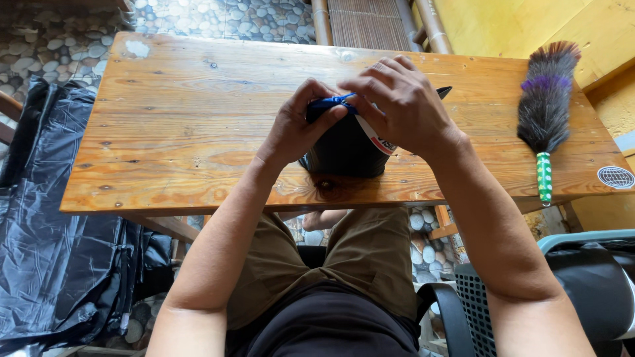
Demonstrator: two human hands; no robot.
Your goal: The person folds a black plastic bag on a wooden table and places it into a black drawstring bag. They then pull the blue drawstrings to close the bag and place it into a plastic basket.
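A black shoe-like object (344, 153) sits near the front edge of the wooden table (192, 106), with a blue lace (331, 101) at its top and a white strip on its right side. My left hand (297, 125) pinches the blue lace from the left. Over the same lace from the right curls my right hand (400, 102), hiding much of the top of the object. Both hands touch the lace and the object together.
A feather duster (546, 106) with a green dotted handle lies on the table's right side, beside a round sticker (615, 176). Black plastic sheeting (53, 251) lies on the pebble floor at left. A dark mesh chair (582, 277) stands at lower right.
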